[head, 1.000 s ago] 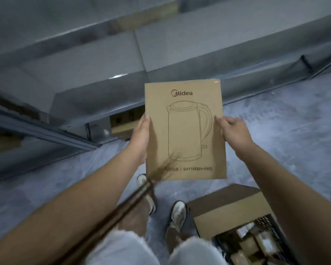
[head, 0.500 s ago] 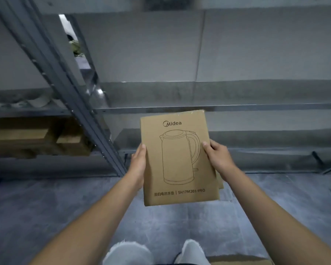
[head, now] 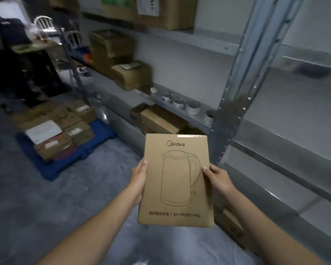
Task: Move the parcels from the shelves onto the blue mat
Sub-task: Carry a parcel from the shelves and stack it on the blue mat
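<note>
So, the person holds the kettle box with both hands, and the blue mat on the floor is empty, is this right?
Not quite: the blue mat is not empty. The head view shows many parcels lying on it. The rest is right: the left hand and the right hand hold the kettle box.
</note>
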Available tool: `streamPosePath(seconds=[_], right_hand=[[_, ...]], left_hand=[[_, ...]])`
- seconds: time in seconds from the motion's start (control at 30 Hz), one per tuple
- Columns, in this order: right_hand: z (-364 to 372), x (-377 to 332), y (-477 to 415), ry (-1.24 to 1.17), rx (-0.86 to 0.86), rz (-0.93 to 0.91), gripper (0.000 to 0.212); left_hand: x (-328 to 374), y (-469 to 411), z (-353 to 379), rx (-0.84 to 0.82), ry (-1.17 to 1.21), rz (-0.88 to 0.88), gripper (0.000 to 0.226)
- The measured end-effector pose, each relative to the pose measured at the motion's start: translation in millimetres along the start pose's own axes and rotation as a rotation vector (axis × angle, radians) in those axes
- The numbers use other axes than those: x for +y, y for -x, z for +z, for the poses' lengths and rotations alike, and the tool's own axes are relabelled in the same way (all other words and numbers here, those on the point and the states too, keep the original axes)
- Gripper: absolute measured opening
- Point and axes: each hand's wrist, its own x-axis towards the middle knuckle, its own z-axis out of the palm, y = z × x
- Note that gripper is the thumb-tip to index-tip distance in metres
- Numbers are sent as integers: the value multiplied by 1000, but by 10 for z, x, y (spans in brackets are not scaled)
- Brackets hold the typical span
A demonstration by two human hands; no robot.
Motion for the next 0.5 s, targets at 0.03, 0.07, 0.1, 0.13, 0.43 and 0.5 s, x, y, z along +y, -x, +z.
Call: streamPosePath(seconds=[0.03, 0.07, 0.1, 0.13, 0.43, 0.5], right_hand=[[230, -173, -90, 16, -42, -19, 36], [460, -336, -170, 22, -82, -36, 36], [689, -484, -244, 18, -121, -53, 36], [916, -621, -317, 7, -161, -71, 36], [2398, -1360, -955, -9, -381, -92, 37], [2550, -1462, -1185, -26, -408, -79, 35]], left_hand=[[46, -61, -235, 60, 26, -2, 47], [93, -118, -455, 115, 63, 2, 46], [138, -172, -667, 169, 99, 15, 45], [182, -229, -875, 225, 116, 29, 43], [471, -788, -2143, 467, 106, 1, 52], [555, -1007, -2229, 479, 112, 0, 51]])
